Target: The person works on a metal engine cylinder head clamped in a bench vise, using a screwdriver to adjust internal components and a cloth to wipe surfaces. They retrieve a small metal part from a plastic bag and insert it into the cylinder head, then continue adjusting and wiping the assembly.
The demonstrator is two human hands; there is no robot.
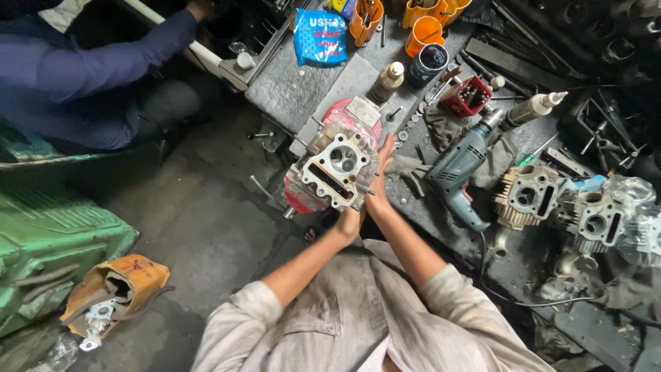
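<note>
An aluminium engine cylinder head (339, 167) with a round bore sits at the workbench's near edge, on top of a red round part (303, 196). My left hand (350, 222) grips its near lower corner from underneath. My right hand (381, 176) lies flat against its right side, fingers stretched out and pointing away from me. Both forearms cross just below the part.
A grey-blue electric drill (458, 172) lies to the right, beside two more cylinder heads (527, 195) (597, 220). Bottles, orange cups (423, 32), a red socket box (466, 96) and a blue packet (319, 36) crowd the bench. Another person in a blue sleeve (103, 58) works at the upper left. A green machine (48, 248) stands on the left.
</note>
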